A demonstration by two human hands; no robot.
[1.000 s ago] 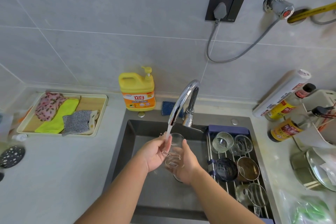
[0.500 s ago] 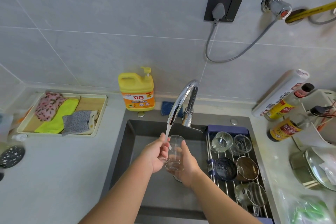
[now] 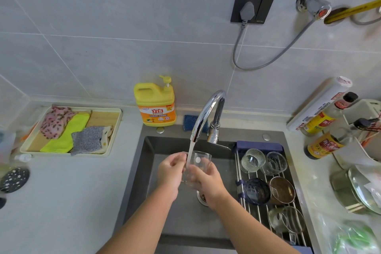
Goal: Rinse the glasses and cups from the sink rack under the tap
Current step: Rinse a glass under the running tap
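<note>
Glass now upright (both hands' grip unchanged)

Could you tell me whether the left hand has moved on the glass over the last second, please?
Yes, slightly. The left hand has slid left, away from the water stream under the tap; earlier its thumb touched the stream. The clear glass stays under it.

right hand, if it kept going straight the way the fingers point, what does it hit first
The right hand points up-left, and its fingers are already wrapped on the clear glass. Past the glass it would likely meet the left hand, though depth is hard to judge.
</note>
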